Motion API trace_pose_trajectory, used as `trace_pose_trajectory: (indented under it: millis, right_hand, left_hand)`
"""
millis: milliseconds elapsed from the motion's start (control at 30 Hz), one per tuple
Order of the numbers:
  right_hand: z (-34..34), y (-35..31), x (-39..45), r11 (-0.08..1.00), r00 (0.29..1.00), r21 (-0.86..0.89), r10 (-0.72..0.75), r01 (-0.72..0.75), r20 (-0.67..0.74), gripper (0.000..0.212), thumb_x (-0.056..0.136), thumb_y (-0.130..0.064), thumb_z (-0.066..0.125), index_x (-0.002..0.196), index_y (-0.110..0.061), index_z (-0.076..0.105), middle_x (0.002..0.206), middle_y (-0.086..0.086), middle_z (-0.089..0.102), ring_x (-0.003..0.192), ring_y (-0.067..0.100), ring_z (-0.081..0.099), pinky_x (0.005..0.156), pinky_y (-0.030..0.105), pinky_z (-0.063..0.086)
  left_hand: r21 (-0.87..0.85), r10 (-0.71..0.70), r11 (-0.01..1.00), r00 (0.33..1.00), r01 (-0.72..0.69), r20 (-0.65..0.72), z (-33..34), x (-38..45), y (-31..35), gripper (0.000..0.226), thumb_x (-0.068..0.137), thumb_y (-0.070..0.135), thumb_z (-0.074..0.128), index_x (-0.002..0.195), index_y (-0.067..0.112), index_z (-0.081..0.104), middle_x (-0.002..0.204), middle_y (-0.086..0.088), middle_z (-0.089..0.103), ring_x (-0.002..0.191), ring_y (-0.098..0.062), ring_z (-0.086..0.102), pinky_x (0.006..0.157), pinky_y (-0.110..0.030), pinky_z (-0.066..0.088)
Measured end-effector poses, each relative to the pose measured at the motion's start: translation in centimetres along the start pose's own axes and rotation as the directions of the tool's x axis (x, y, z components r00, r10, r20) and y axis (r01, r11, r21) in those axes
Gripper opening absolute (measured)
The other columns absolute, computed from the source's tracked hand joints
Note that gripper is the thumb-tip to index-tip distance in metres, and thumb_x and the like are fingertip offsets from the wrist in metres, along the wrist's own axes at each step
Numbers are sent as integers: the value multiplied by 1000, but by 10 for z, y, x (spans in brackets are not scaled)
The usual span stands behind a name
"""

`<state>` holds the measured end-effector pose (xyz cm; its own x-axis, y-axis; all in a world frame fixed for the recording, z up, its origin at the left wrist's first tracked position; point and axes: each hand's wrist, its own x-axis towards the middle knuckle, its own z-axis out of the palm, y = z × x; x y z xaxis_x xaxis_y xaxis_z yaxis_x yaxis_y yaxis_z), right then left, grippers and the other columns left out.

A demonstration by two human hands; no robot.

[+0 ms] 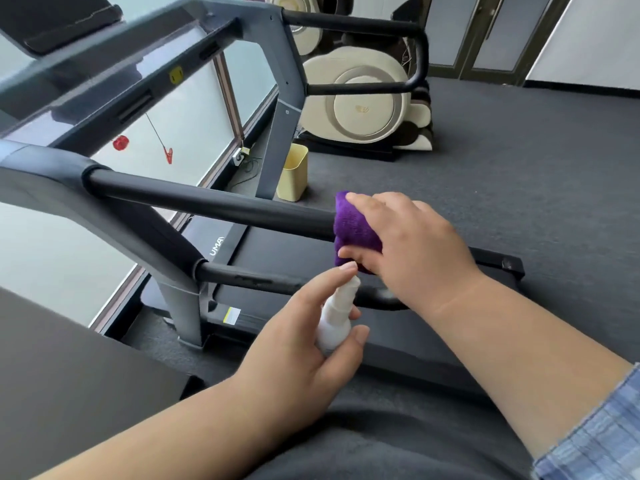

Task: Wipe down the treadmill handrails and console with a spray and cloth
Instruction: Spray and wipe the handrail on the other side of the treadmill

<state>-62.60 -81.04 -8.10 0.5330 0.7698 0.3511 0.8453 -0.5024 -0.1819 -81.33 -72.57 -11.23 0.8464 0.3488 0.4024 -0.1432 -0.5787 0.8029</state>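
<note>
Left hand (304, 327) is nearest, fingers wrapped round a small white spray bottle (334, 320), index fingertip resting on the pump top, nozzle pointing toward the cloth. Just beyond it, right hand (412, 244) grips a folded purple cloth (353, 225) wrapped over the near handrail (214, 206), close to the rail's bend on the right. Step in hand looks like wiping the near handrail, with a spray about to go on the cloth or rail. Next move probably calls for pressing the pump, then sliding the cloth left along the rail toward the upright, keeping the wrap tight.

Handrail is a black padded tube, matte, lower bar (263, 280) below it looks scuffed. Cloth is plush, thickly bunched. Bottle is plain, no label seen.

Farther off, the console (114, 74) sits upper left, grey frame, motion-blurred, seemingly not yet wiped. Far handrail (349, 24) loops at top, right of the console. A yellow bin (292, 173) stands on the dark floor by the far upright.
</note>
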Motion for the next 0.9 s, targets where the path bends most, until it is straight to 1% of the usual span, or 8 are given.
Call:
trace_pose_trajectory:
  millis: [133,233,300,467,600,700,800,900]
  right_hand:
    - [18,48,-37,961,987,275,79,-37,-143,73,85,-66,55,145,-26,48,135,6,56,114,28,58,92,38,47]
    - [40,66,-65,861,965,494,217,-119,-146,76,85,-61,60,148,-24,45,140,8,52,120,20,53,90,25,40]
    - [51,74,-78,799,955,571,284,-185,-87,76,84,-59,61,150,-26,42,142,7,51,123,15,48,92,22,36]
    - [71,92,-111,672,902,622,408,-402,142,62,92,-48,63,149,-43,39,136,-6,59,123,14,55,97,31,44]
    - [86,91,-146,412,781,710,538,-571,316,38,92,-50,63,129,-49,55,94,-38,67,88,-11,64,68,6,45]
    - [86,79,-162,307,761,749,525,-587,381,35,80,-74,55,111,-56,60,96,-32,70,87,-8,66,77,23,50]
    - [79,65,-162,274,793,784,454,-557,405,36,80,-77,52,107,-55,61,98,-26,72,87,-6,68,77,25,48]
    - [73,49,-153,240,801,801,426,-549,421,45,80,-73,54,111,-42,61,97,-23,73,87,-3,69,77,26,49]
  left_hand:
    - [28,-57,998,998,57,-22,32,-9,11,65,88,35,63,138,62,31,106,21,61,91,-9,66,76,-22,50]
    - [53,-88,995,996,89,-30,48,-16,17,64,89,34,62,138,60,31,106,21,61,90,-9,65,76,-20,49]
    - [71,-108,991,994,110,-33,56,-19,21,64,89,35,62,139,60,31,106,21,60,92,-9,65,77,-17,48]
    - [101,-173,979,985,175,-25,68,-25,29,62,88,39,61,138,61,31,105,20,61,94,-9,64,76,-17,48]
    - [103,-257,961,966,258,-20,69,-30,26,61,85,44,59,133,68,30,104,21,62,83,-6,64,71,-14,48]
    - [77,-316,945,947,319,-52,67,-37,20,65,84,43,61,133,69,27,102,20,61,75,-6,63,68,-16,49]
    - [63,-372,924,925,378,-81,65,-39,12,68,87,35,64,139,59,27,98,18,62,69,-3,61,62,-18,49]
    - [73,-431,898,901,434,-53,58,-39,3,34,85,40,62,111,55,47,89,17,64,67,-2,58,62,-18,46]
